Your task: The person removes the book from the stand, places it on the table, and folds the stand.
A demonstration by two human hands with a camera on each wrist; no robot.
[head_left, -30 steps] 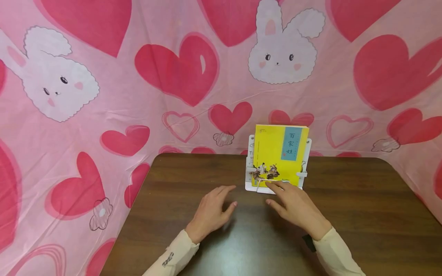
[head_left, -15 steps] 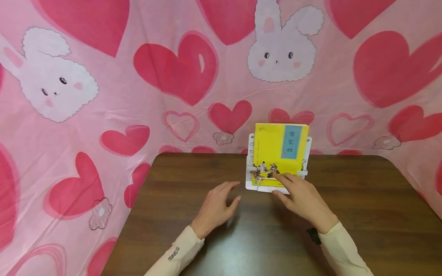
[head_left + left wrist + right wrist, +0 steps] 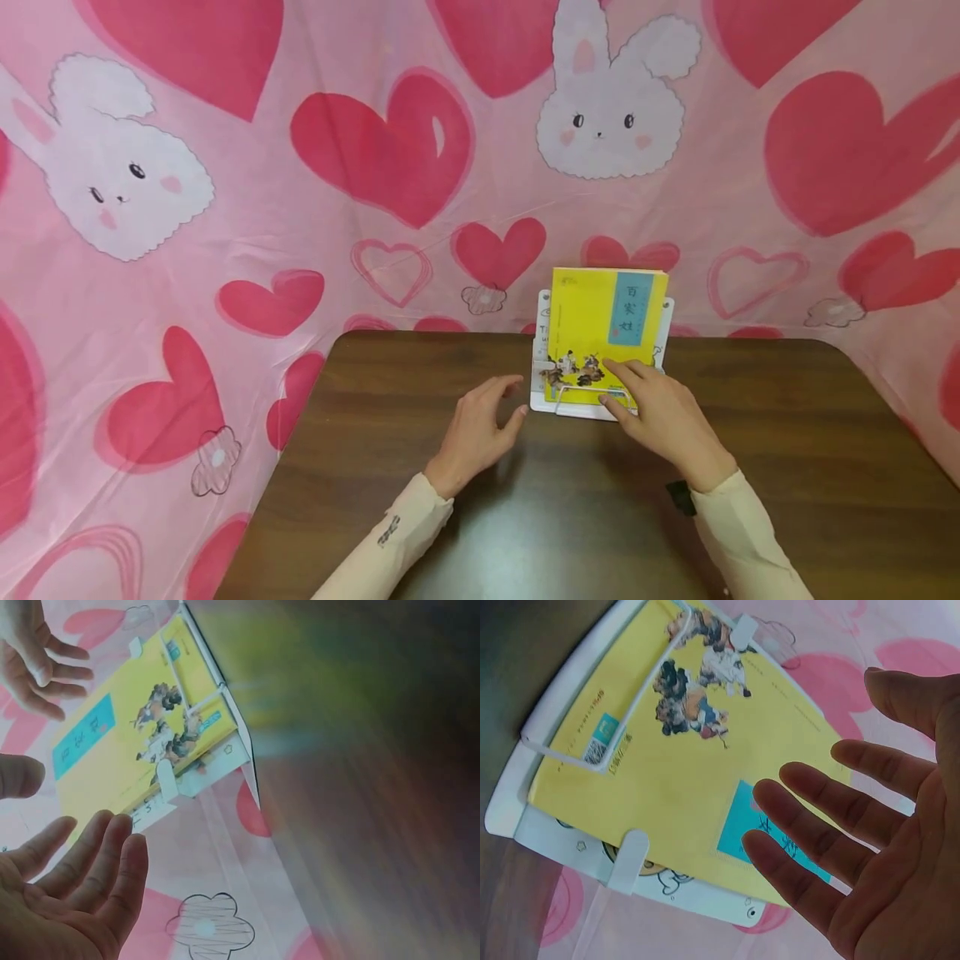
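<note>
A yellow book [image 3: 585,325] with a blue title strip leans upright on a white book stand [image 3: 538,392] at the back of the table. White side clips [image 3: 634,859] and a wire bar [image 3: 622,735] lie across its cover. My right hand [image 3: 667,417] hovers in front of the book's lower right, fingers spread and holding nothing. Just left of the stand my left hand [image 3: 476,429] hangs in the air, fingers loosely bent, apart from the stand. In the left wrist view the left palm [image 3: 67,900] shows bare beside the book.
The stand rests on a dark brown wooden table [image 3: 390,400] with rounded far corners. Behind it hangs a pink cloth [image 3: 510,150] printed with hearts and rabbits. A small dark object [image 3: 681,497] shows under the right wrist.
Both hands have shifted slightly right and farther up toward the stand. The right hand has moved from the stand's base to the book's lower right. Book and stand stay put.
</note>
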